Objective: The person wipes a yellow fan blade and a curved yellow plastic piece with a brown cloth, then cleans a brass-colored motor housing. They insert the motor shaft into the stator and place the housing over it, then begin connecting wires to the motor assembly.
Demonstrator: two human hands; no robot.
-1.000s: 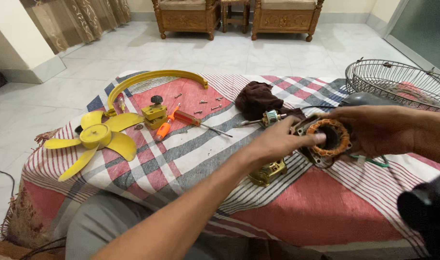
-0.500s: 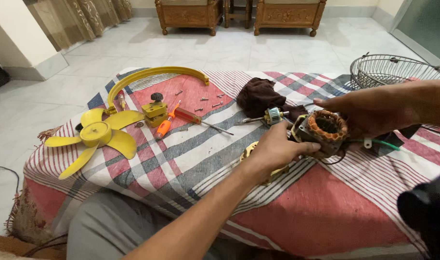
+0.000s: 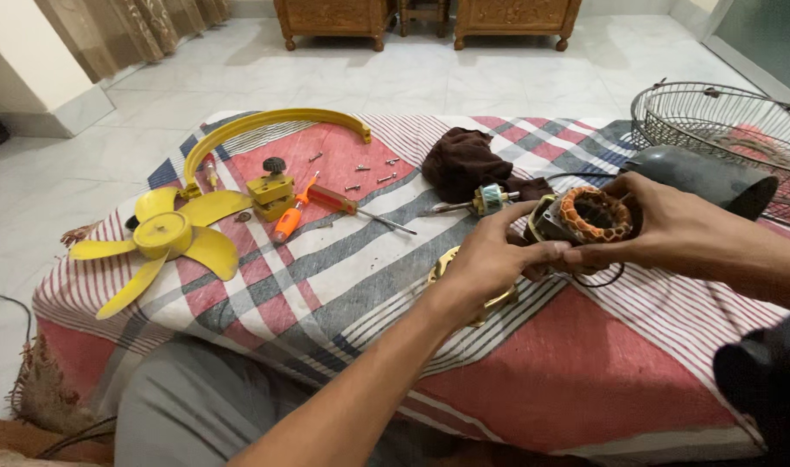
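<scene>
Both hands, left [image 3: 486,259] and right [image 3: 672,227], grip a copper-wound motor stator [image 3: 585,218] above the striped cloth [image 3: 343,268], yellow fan blade [image 3: 166,238] lying well apart.

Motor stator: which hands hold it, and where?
Both. Left hand pinches the motor stator at its near-left edge; right hand cups its right side.

Home living room: carved wooden chairs [image 3: 334,19], curtains [image 3: 131,30], tiled floor [image 3: 464,78].

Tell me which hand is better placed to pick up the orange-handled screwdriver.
Left. The left hand is on the nearer side of the copper-wound motor stator to the orange-handled screwdriver; the right hand cradles the stator farther away.
</scene>
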